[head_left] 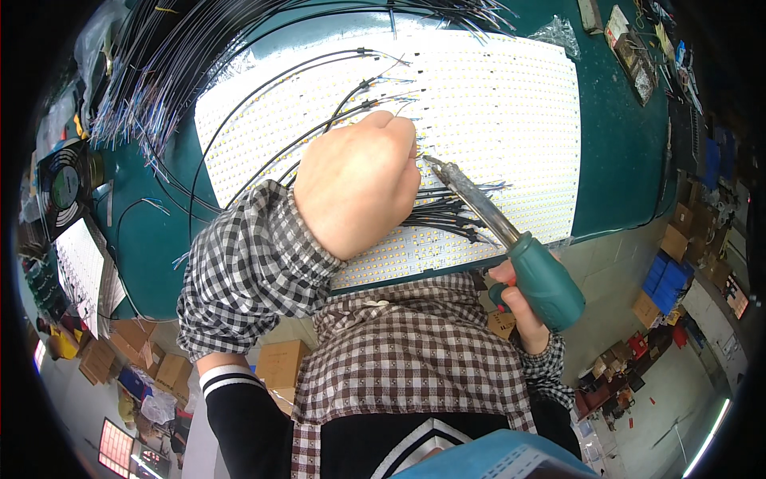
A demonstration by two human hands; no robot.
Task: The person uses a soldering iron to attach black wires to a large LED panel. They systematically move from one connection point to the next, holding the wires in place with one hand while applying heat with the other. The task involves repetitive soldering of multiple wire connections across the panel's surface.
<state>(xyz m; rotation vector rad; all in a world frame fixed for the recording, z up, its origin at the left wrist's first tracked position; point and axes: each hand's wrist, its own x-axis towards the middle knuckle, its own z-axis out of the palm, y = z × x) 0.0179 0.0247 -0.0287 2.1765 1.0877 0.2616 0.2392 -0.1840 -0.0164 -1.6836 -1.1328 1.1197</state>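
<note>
A white LED panel (511,104), covered in rows of small yellowish chips, lies on the green table (618,168) before me. My left hand (359,184) is closed in a fist low over its middle; the curled fingertips and whatever they pinch are hidden beneath. In my right hand (523,315) is a soldering iron (550,279) with a green handle, its tip touching or just above the panel beside my left fingers. Black cables (331,120) with thin coloured wire ends lie across the panel above my left hand, and a bunch of cable ends (447,215) sits below it.
A large bundle of black cables (159,72) with bared wire ends fills the back left. A small black fan (64,184) and more white panels (84,267) are at the left edge. A dark, worn metal holder (634,64) stands back right. Cardboard boxes (283,367) are on the floor.
</note>
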